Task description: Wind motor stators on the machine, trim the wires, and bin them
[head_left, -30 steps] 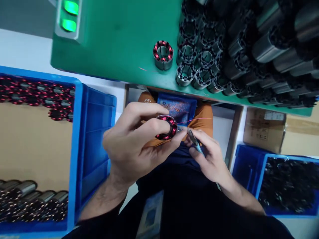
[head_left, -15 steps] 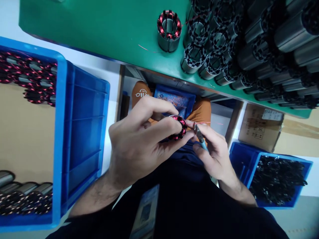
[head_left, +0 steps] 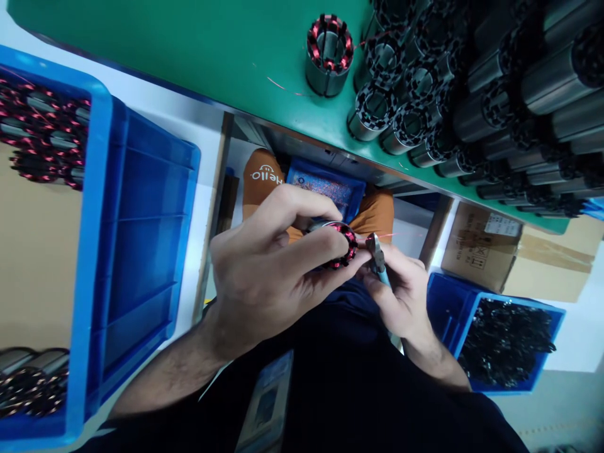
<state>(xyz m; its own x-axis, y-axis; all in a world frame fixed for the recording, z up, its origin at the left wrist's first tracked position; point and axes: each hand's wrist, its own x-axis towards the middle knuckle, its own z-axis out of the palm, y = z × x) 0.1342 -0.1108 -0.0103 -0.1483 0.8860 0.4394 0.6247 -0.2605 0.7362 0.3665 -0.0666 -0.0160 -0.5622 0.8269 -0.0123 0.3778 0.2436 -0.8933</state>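
My left hand (head_left: 274, 277) is wrapped round a metal cylinder with a black slotted end and red copper windings (head_left: 348, 246), held sideways above my lap. Close to its right side, my right hand (head_left: 401, 283) grips small cutters with light blue handles (head_left: 382, 274). The metal jaws point up beside the wound end. A thin red wire (head_left: 385, 235) stretches to the right from near the jaws. Fingers hide much of the cylinder and part of the handles.
On the green table (head_left: 189, 44) stand a red-wound stator (head_left: 329, 60) and several unwound ones (head_left: 372, 110). Blue crates (head_left: 97, 251) are at the left, a cardboard box (head_left: 486, 245) and a bin of black parts (head_left: 509, 340) at the right. A blue tray (head_left: 325, 179) lies below.
The view has shifted slightly, moving the crates and boxes leftward in the picture. Both hands keep their grips; the cutters look a little more upright beside the wound end.
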